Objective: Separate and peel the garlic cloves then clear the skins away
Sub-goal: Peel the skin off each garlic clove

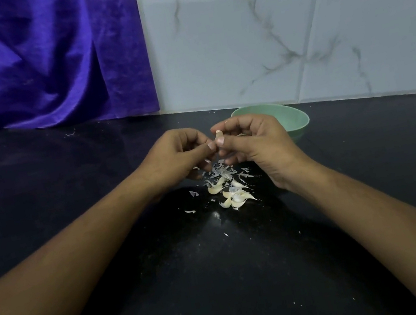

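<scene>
We peel one garlic clove, pinched between both hands above the heap.

Our right hand holds the clove between thumb and forefinger, and our left hand, fingers curled, nips at its lower end with the thumb, so we judge the peeling step to be in hand. More cloves lie on the black counter just below and nearer us than the hands, among loose skins. A green bowl sits just behind the right hand. Next we need a firm hold with the right hand while the left strips the skin away, and clearing comes later. How much skin remains on the held clove is too small to tell. The right hand hides part of the bowl, and its inside is out of sight.
</scene>
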`<state>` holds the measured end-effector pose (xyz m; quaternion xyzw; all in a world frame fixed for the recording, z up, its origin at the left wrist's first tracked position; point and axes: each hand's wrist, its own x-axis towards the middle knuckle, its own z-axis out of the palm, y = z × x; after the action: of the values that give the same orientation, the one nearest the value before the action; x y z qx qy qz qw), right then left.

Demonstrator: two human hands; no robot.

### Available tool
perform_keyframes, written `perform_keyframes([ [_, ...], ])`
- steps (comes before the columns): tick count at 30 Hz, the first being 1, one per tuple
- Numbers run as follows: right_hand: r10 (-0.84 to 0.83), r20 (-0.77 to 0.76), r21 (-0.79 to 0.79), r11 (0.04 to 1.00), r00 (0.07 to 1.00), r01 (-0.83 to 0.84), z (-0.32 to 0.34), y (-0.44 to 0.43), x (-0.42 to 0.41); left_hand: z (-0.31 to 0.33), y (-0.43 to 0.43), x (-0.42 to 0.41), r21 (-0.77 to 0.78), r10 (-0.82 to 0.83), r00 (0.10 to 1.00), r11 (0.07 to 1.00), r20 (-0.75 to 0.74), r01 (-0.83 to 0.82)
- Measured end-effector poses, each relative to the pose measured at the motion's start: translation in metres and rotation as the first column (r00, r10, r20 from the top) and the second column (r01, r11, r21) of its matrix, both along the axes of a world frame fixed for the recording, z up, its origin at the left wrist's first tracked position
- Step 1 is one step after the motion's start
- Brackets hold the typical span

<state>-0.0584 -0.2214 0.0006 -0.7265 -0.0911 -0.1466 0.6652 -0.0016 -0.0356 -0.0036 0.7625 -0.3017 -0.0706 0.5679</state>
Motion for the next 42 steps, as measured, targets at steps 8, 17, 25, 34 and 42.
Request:
perform_keyframes([
  [8, -0.057, 0.021, -0.122, 0.991, 0.998, 0.059, -0.001, 0.000, 0.003, 0.006, 0.004, 0.003, -0.048, 0.178, 0.980, 0.984, 0.090, -0.174],
  [17, -0.052, 0.001, -0.144, 0.988, 0.999, 0.052, -0.002, 0.001, 0.003, 0.008, 0.001, -0.002, -0.045, 0.126, 0.987, 0.992, 0.103, -0.122],
  [25, -0.072, 0.021, -0.155, 0.985, 0.997, 0.075, -0.004, 0.000, 0.003, 0.008, 0.001, -0.001, -0.037, 0.082, 0.993, 0.996, 0.080, -0.079],
  [34, -0.087, 0.051, -0.146, 0.985, 0.995, 0.094, -0.004, 0.001, 0.005, 0.008, 0.001, -0.002, -0.022, 0.111, 0.986, 0.994, 0.122, -0.109],
  [42, -0.083, 0.113, -0.186, 0.977, 0.990, 0.103, -0.004, 0.002, 0.003, 0.011, 0.002, -0.004, 0.072, 0.137, 0.956, 0.984, 0.258, -0.161],
])
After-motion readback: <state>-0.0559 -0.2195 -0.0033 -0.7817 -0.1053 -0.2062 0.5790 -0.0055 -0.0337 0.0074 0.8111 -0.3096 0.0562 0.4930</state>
